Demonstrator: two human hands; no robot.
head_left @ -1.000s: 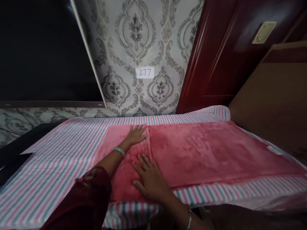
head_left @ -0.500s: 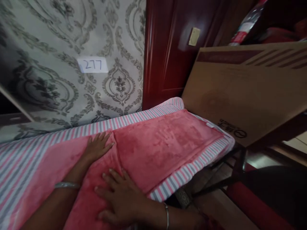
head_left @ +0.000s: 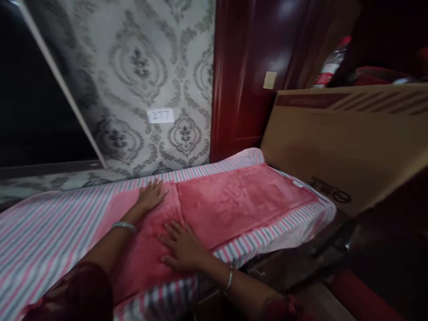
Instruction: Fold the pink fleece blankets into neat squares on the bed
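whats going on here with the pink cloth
A person presses both hands flat on a pink plush cloth spread over a striped sheet. The left hand lies near the far edge and the right hand nearer the front, both just left of a crease across the cloth. A big cardboard box stands at the right end.

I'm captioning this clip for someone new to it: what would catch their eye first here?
The pink plush blanket, spread over a pink-and-grey striped sheet, stands out first, with the left hand and right hand lying flat on it beside its fold. Behind, a small white label sits on the patterned wallpaper, and a big cardboard box leans at the right end.
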